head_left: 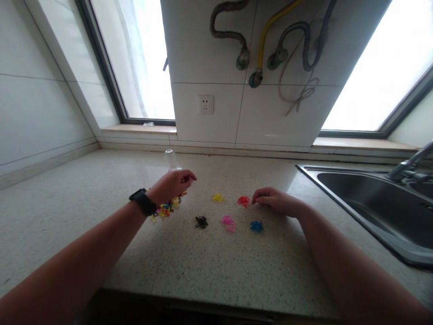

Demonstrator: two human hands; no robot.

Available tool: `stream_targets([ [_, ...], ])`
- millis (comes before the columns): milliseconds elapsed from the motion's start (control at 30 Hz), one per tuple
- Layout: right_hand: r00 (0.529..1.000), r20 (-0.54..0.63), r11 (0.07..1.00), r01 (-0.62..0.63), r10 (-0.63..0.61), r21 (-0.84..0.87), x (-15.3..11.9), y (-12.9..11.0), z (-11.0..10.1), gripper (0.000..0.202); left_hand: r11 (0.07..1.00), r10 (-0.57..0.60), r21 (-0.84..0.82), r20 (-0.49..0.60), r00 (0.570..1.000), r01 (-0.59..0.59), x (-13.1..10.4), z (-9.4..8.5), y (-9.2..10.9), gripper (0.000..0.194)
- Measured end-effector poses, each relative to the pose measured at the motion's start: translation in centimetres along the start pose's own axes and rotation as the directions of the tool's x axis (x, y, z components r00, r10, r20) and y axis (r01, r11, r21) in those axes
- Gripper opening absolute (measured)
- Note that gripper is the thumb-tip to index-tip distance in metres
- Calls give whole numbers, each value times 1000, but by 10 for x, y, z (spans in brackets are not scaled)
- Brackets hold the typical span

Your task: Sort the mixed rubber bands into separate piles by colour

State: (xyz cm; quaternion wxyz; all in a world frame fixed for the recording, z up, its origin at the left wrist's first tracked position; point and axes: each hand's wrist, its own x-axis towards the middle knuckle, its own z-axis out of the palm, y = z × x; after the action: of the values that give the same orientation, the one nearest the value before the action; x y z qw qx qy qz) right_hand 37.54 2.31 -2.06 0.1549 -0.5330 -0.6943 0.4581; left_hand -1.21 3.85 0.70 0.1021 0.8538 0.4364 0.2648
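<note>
My left hand point(173, 184), with a black watch on its wrist, is raised over a mixed heap of small colourful rubber bands point(165, 208). Its thumb and index finger are pinched together; whatever sits between them is too small to make out. Part of the heap is hidden behind the hand and wrist. My right hand point(275, 201) rests on the counter with loosely bent fingers, just right of a red rubber band pile point(243, 201). Nearby lie separate yellow point(218, 197), black point(201, 221), pink point(228, 223) and blue point(256, 226) piles.
Behind my left hand stands a clear plastic cup point(169, 159), upside down. A steel sink point(358, 216) with a faucet point(411, 164) is set into the speckled counter point(216, 266) on the right. Hoses and a socket point(206, 104) are on the tiled wall.
</note>
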Motion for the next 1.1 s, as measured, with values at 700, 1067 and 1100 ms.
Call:
stream_targets([
  [700,998,-8,998,-55,55,-11,2,0,-1,29,955,-225,251,251,942,161,-8,-36,-107,27],
  [1067,999,-6,999,-53,53,-13,4,2,-1,29,922,-283,315,152,947,224,-10,-40,-102,32],
  [1100,999,-5,999,-52,52,-12,4,2,-1,30,923,-281,315,159,947,221,-10,-41,-101,32],
])
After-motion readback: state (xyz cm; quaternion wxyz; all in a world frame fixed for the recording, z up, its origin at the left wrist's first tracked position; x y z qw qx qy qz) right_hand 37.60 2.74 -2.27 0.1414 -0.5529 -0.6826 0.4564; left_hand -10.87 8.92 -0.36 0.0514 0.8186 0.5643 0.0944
